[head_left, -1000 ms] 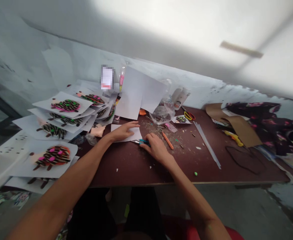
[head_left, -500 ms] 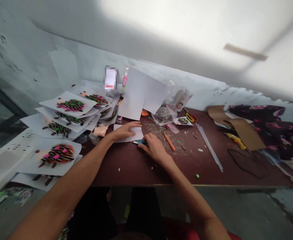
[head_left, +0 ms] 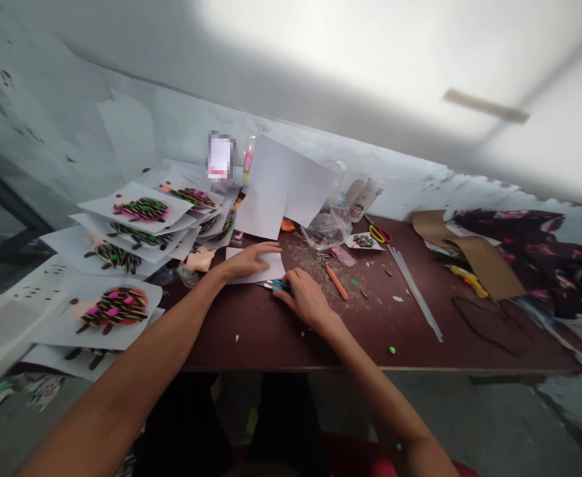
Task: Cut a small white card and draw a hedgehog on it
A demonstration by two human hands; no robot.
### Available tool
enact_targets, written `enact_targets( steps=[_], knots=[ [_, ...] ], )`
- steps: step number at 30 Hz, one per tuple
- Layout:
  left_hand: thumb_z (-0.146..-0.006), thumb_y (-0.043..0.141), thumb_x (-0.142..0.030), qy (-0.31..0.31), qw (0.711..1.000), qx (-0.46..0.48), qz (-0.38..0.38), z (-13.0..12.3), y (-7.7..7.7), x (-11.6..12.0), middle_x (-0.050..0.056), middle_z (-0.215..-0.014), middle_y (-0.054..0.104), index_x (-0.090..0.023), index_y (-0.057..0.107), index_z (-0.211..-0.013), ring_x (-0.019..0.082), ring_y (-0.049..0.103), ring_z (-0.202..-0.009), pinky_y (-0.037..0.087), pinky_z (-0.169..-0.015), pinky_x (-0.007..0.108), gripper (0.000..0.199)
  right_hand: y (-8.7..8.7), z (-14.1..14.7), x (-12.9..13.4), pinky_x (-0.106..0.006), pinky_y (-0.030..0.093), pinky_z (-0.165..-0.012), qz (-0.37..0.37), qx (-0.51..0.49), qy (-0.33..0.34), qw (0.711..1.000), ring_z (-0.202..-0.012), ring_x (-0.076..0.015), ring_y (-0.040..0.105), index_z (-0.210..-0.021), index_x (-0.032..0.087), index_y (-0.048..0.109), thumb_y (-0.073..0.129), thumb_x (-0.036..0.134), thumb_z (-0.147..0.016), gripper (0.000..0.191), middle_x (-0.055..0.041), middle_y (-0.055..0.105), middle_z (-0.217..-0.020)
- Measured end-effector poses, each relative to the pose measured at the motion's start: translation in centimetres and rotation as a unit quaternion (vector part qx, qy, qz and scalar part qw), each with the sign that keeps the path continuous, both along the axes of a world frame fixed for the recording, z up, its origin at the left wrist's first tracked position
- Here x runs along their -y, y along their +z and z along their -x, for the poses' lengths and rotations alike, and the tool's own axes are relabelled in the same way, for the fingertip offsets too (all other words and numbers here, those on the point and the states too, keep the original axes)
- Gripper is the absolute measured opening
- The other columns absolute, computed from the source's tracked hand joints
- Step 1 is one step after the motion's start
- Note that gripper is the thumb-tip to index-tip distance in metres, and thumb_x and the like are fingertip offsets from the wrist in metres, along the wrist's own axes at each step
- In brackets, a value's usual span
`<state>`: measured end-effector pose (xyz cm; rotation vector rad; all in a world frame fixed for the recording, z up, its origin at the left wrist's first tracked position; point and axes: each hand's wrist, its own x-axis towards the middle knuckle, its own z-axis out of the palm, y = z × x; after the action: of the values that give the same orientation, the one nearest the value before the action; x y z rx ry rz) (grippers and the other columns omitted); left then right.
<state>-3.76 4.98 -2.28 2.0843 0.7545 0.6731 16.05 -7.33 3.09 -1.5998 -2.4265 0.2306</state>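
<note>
"Where are your 2 hands?"

"My left hand (head_left: pixel 249 260) lies spread, pinning a white paper slip (head_left: pixel 271 267) mid-frame on the maroon tabletop (head_left: pixel 251 338), flat to stop sliding; my right hand (head_left: pixel 306 299) pinches teal-handled scissors (head_left: pixel 277 285) just beside it."

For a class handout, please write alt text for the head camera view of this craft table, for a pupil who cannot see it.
A person's left hand presses a white paper sheet onto a maroon table, while the right hand grips small teal-handled scissors. Beside them, overlapping white sheets carry spiky dark collages with pink and green spots.
</note>
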Motion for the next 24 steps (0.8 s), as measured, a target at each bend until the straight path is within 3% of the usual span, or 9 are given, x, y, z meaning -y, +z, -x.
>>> enact_targets(
  steps=[11, 18, 24],
  knots=[
    [-0.073, 0.057, -0.015, 0.001, 1.000, -0.003, 0.001, 0.00, -0.05, -0.04, 0.011, -0.152, 0.046, -0.021, 0.060, -0.135, 0.027, 0.037, -0.144, 0.029, -0.118, 0.046, 0.062, 0.25, 0.35, 0.09, -0.029, 0.042, -0.077, 0.014, -0.011, -0.005, 1.000, -0.092, -0.0208, 0.056, -0.097, 0.018, 0.059, 0.067, 0.035, -0.091, 0.020, -0.0072, 0.061, -0.098],
    [-0.072, 0.055, -0.013, 0.006, 1.000, -0.007, -0.001, -0.14, 0.18, 0.19, 0.010, -0.150, 0.049, -0.020, 0.061, -0.133, 0.027, 0.037, -0.144, 0.035, -0.115, 0.044, 0.062, -0.23, 0.44, -0.14, -0.030, 0.042, -0.077, -0.001, -0.016, 0.005, 1.000, -0.091, -0.0205, 0.055, -0.096, 0.019, 0.058, 0.066, 0.035, -0.092, 0.019, -0.0062, 0.060, -0.096],
    [-0.071, 0.052, -0.011, 0.045, 0.999, 0.018, -0.008, -0.83, 0.16, 0.32, 0.009, -0.149, 0.051, -0.018, 0.061, -0.133, 0.025, 0.042, -0.141, 0.029, -0.120, 0.044, 0.063, -0.26, -0.29, -0.24, -0.030, 0.043, -0.079, 0.003, -0.025, -0.003, 1.000, -0.092, -0.0200, 0.057, -0.096, 0.019, 0.057, 0.067, 0.036, -0.091, 0.020, -0.0061, 0.061, -0.098]
  ],
)
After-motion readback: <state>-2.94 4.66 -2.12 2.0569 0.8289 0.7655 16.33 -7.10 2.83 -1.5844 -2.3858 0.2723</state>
